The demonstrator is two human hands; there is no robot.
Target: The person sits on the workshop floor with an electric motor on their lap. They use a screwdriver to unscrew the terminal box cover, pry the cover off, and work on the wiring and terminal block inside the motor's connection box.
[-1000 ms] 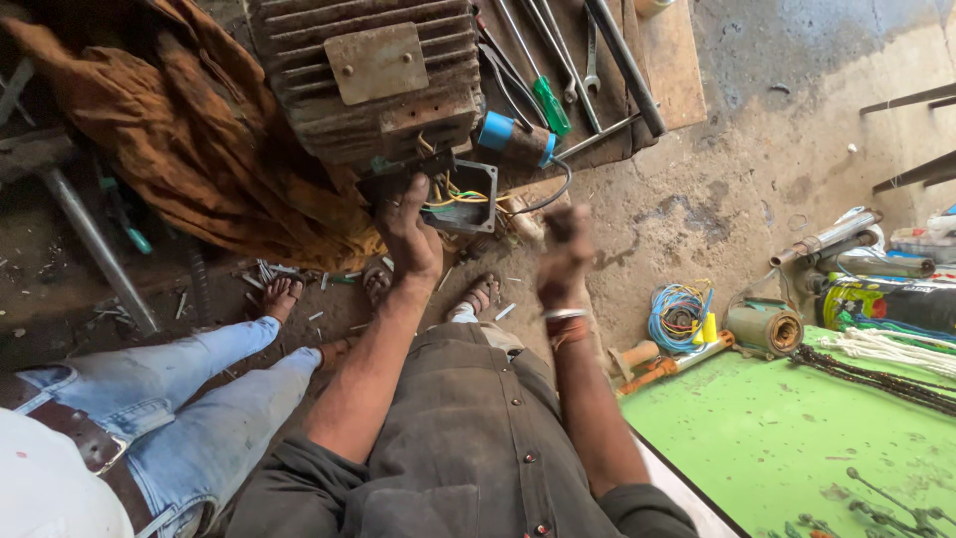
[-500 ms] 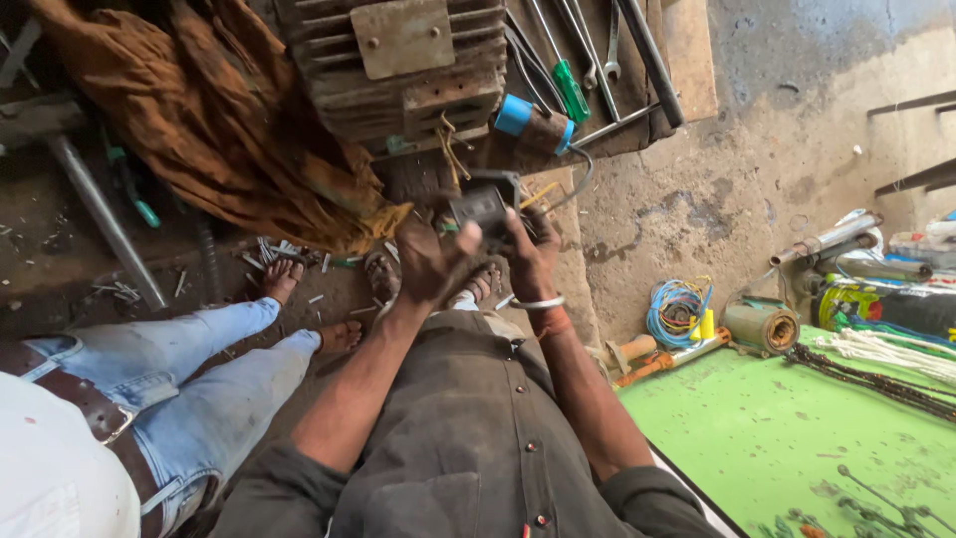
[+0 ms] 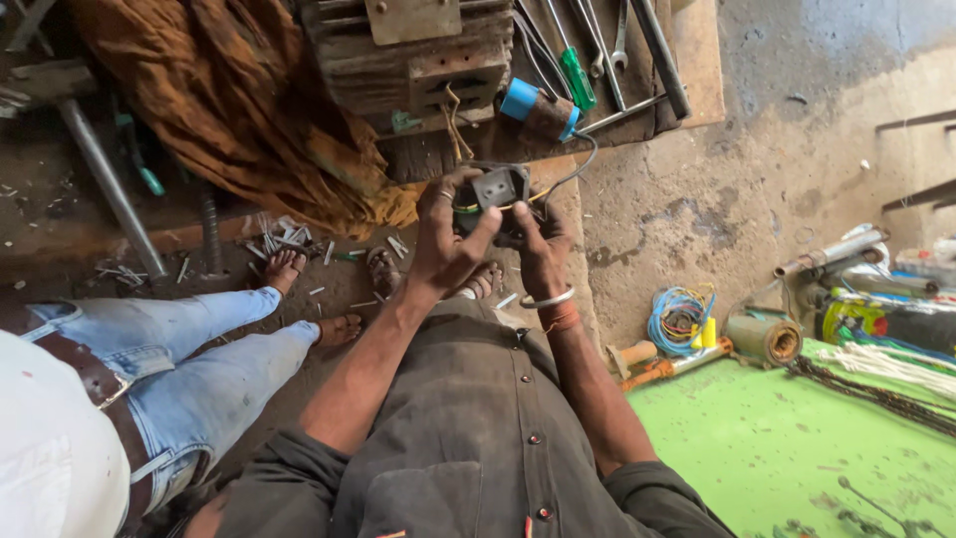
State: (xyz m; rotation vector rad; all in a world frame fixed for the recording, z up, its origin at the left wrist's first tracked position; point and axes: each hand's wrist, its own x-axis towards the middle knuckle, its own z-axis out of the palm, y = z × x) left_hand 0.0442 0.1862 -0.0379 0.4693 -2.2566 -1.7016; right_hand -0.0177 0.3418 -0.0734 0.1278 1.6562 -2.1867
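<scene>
holding the small black square plastic terminal box (image 3: 495,189) up in front of the ribbed grey motor housing (image 3: 418,55), the left hand (image 3: 445,237) and right hand (image 3: 538,244) curl closed around its sides, and its thin yellow wires (image 3: 455,125) could likely snag or tear loose if tugged.

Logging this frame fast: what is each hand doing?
Left hand: shut on the black terminal box.
Right hand: shut on the same box.

Matt black plastic socket box (image 3: 498,189); rough concrete floor (image 3: 757,199); rusty metal motor (image 3: 418,50).
</scene>
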